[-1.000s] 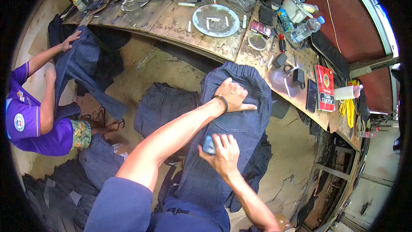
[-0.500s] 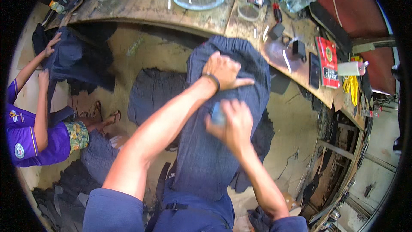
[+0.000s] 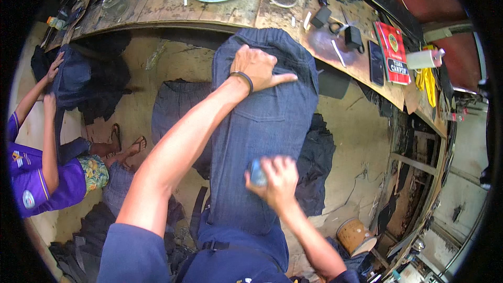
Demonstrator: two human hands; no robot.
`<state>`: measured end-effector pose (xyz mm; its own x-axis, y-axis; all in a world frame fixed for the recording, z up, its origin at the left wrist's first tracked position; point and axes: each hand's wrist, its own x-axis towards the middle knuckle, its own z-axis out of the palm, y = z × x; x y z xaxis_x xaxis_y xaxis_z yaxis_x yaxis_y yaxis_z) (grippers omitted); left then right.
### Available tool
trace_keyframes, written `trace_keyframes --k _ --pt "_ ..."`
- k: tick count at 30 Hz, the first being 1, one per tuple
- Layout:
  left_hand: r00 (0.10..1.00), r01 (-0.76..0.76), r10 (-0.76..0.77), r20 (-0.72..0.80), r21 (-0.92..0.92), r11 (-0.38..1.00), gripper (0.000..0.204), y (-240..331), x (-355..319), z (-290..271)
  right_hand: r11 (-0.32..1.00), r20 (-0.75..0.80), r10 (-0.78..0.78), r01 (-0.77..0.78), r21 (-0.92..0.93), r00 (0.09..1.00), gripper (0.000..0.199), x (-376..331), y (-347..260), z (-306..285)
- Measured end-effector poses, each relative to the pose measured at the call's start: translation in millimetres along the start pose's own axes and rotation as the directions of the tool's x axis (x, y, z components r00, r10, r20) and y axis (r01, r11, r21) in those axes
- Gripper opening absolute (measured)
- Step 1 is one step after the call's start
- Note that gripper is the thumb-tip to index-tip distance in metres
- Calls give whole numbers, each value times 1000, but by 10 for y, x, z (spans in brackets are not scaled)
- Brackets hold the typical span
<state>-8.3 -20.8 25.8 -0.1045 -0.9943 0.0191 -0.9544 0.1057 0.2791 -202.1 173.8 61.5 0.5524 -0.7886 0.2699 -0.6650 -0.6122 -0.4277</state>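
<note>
Below the cluttered counter (image 3: 173,5), left hand (image 3: 257,68) pins the jeans (image 3: 262,126) flat; right hand (image 3: 275,178) grips a small block (image 3: 257,173), best rubbed evenly.

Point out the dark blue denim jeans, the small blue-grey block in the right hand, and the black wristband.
Dark blue denim jeans (image 3: 262,120): head view, flat fabric near the back pocket.
Small blue-grey block (image 3: 257,173): head view, exposed face beside the fingers.
Black wristband (image 3: 244,79): head view, band across the left wrist.

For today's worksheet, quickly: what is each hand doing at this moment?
Left hand: pressed on the denim jeans, one finger extended, gripping nothing.
Right hand: closed around a small blue-grey block on the jeans.
</note>
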Motion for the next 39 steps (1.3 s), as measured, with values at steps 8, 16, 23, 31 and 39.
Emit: trace_keyframes --k 8,16,23,31,39 --pt "939 121 -117 -322 -8 993 74 154 -99 77 977 257 -135 85 194 957 45 -401 199 -127" --pt "879 250 -283 -384 -136 959 138 -319 161 348 999 46 34 -33 -21 998 38 540 362 253" --pt "887 452 -461 30 -257 854 170 -323 381 152 961 294 -142 60 271 945 37 578 251 -311" --pt "886 378 -412 -212 -182 907 162 -306 328 229 985 -88 -63 48 -164 994 43 962 277 -52" --pt "900 330 -373 -228 -203 922 146 -314 325 227 998 89 1 4 -55 996 39 259 -51 395"
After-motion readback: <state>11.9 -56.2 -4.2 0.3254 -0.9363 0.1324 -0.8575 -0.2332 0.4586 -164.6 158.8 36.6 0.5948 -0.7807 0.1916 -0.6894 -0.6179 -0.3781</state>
